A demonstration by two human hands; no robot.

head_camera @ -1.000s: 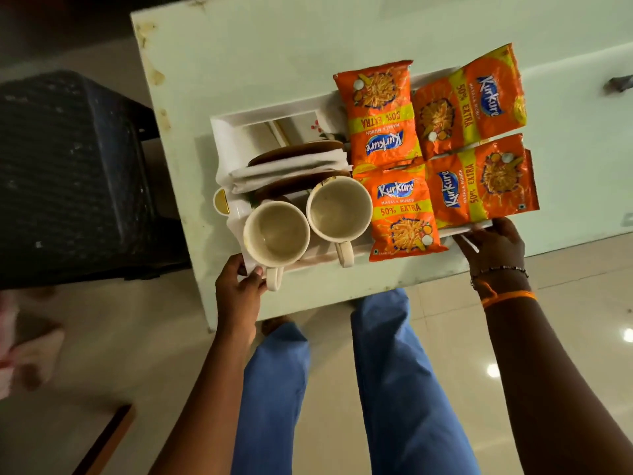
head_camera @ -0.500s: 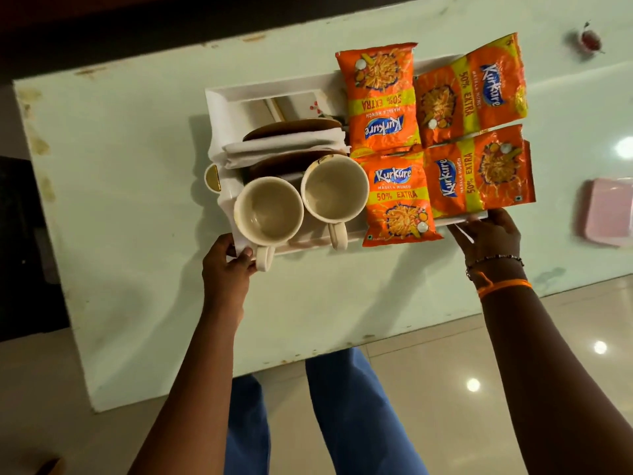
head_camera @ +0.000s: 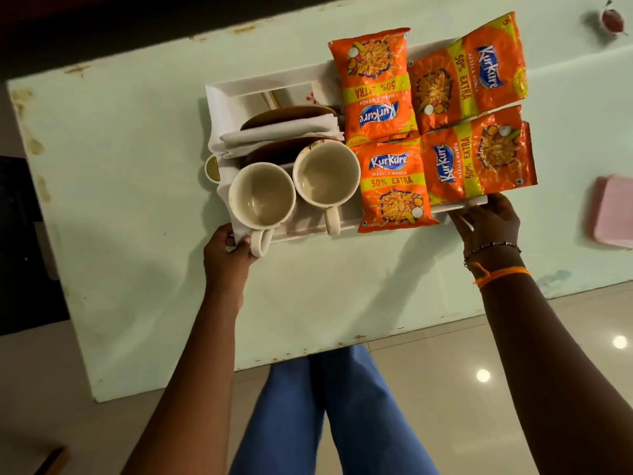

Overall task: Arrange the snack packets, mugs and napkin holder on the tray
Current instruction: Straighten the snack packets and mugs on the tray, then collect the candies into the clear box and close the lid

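Observation:
A white tray lies over the pale green table. On its left side stand two cream mugs, empty, handles toward me. Behind them sits a brown napkin holder with white napkins. Several orange Kurkure snack packets cover the tray's right half. My left hand grips the tray's near left corner beside a mug handle. My right hand holds the tray's near right edge under a packet.
A pink box lies on the table at the right edge. A small red object sits at the far right corner. The table's near edge runs just above my blue-trousered legs. Dark furniture stands to the left.
The tray, held in both hands, has come further over the table, away from its near edge. The view has swung so more of the tabletop shows.

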